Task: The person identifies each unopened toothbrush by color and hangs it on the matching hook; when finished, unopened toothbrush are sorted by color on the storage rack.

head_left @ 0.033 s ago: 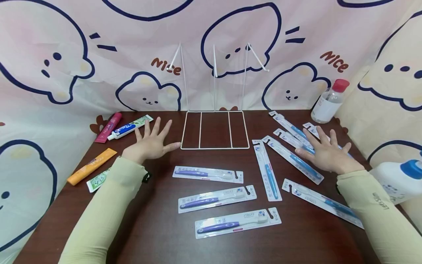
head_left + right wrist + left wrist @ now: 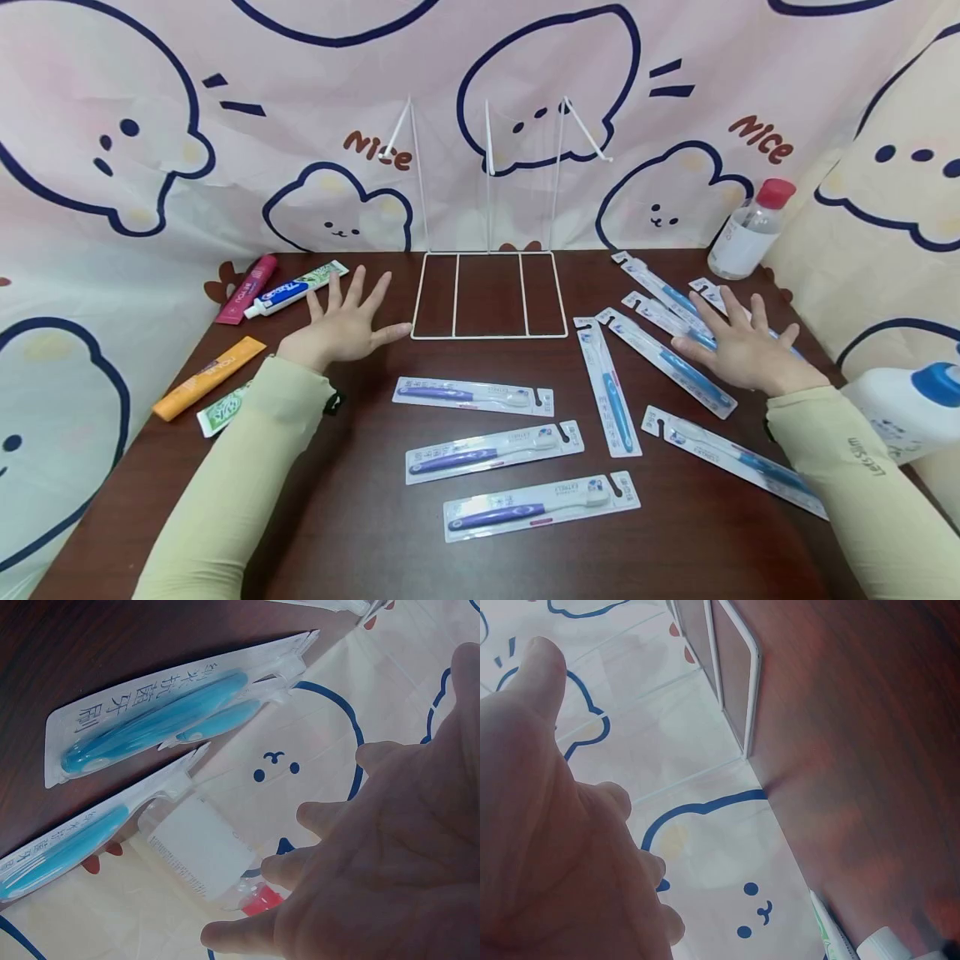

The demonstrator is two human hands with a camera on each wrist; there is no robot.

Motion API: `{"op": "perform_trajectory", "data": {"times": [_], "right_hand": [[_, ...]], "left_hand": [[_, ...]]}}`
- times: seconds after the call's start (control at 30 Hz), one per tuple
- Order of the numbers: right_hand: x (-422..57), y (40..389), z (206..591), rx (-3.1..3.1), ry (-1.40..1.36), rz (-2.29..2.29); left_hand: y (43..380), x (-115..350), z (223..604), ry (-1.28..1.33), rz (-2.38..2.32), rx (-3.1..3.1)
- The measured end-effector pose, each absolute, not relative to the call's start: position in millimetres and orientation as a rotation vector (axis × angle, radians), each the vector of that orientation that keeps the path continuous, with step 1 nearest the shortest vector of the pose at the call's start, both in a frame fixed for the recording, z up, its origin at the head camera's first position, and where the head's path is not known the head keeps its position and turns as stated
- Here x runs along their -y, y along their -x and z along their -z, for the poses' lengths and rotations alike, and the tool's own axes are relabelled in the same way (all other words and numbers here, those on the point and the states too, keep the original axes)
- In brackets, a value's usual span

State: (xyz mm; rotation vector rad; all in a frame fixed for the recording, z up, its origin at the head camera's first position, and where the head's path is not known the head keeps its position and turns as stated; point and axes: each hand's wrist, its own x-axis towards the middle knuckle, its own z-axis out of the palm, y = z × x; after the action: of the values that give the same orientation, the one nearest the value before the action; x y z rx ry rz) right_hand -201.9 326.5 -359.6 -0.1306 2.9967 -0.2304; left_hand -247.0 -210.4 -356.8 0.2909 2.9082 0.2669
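Observation:
My left hand (image 2: pixel 341 327) is spread over the left side of the table with straight fingers, holding nothing. Close to its fingertips lies a blue, white and green toothpaste tube (image 2: pixel 296 289). My right hand (image 2: pixel 742 346), fingers also spread, hovers over several packaged blue toothbrushes and holds nothing; one blue toothbrush pack (image 2: pixel 667 362) lies just left of it. In the right wrist view, a blue toothbrush pack (image 2: pixel 157 712) shows beyond the palm. Between the hands lie three packaged purple toothbrushes, the nearest purple toothbrush pack (image 2: pixel 540 508) at the front. Behind them stands a white wire rack (image 2: pixel 490 337) with hooks.
At left lie a pink tube (image 2: pixel 247 289), an orange tube (image 2: pixel 210 377) and a green-and-white tube (image 2: pixel 223 410), partly hidden by the sleeve. A red-capped bottle (image 2: pixel 744 237) stands back right; a blue-capped white bottle (image 2: pixel 903 408) is by the right forearm. Patterned cloth hangs behind.

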Motion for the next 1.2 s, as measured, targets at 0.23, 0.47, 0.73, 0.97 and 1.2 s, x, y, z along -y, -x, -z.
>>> {"op": "perform_trajectory", "data": {"times": [0.23,0.47,0.73,0.97,1.2], "right_hand": [[-328,202,359,-3.009,0.137,0.219],[-333,203,352,-3.037,0.134,0.228],[-344,220,342,-3.006,0.169,0.270],[-347,274,346,-2.923,0.153,0.375],[-346,313,367,-2.925,0.020,0.427]], "left_hand": [[246,209,355,-0.293,-0.250,-2.921],[247,208,354,-0.304,-0.270,-2.922],[265,210,356,-0.349,-0.292,-2.844],[309,201,374,-0.498,-0.338,-2.673],[325,201,391,-0.578,-0.349,-2.565]]}}
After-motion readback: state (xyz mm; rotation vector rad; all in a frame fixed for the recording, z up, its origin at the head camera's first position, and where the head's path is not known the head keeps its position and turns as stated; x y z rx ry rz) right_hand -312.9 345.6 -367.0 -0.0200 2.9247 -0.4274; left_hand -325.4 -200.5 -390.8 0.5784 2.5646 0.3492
